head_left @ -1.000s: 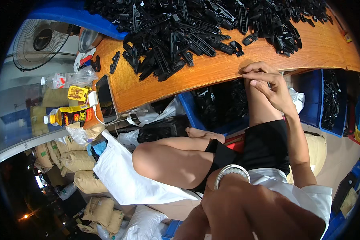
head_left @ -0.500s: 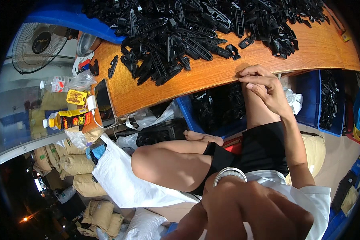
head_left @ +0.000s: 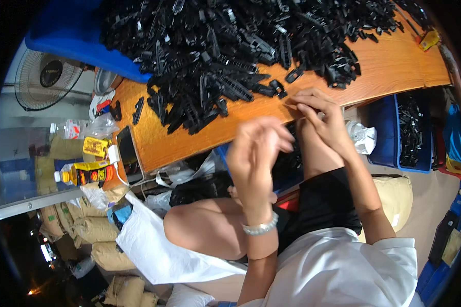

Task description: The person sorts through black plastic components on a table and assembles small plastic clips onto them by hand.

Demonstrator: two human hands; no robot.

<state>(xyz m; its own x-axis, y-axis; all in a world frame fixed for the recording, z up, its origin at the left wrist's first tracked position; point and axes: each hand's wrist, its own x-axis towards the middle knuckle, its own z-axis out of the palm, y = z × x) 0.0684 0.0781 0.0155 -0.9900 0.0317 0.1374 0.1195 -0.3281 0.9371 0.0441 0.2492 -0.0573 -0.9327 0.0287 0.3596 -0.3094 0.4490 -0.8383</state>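
My left hand (head_left: 261, 151), with a pale beaded bracelet (head_left: 261, 226) at its wrist, is raised in front of the table's near edge. Its fingers are curled but smeared by motion, so whether they hold anything is unclear. My right hand (head_left: 323, 116) rests at the table edge above my knee, fingers loosely stretched, thumb apart, and nothing visible in it. Just beyond its fingertips lies a small black plastic piece (head_left: 278, 88), close to a large heap of black ribbed plastic parts (head_left: 210, 66) on the wooden table (head_left: 394, 64).
A blue bin (head_left: 82, 53) stands at the heap's left. Along the left are a fan (head_left: 50, 74), a clear bottle (head_left: 69, 129), a yellow-labelled drink bottle (head_left: 87, 174) and a white charger (head_left: 113, 154). Another blue bin (head_left: 389, 133) holds black parts below the table. Sacks (head_left: 112, 256) lie lower left.
My left hand has moved away from close to the camera, up and forward toward the table edge. My right hand stays at the edge. The whole view has shifted slightly.
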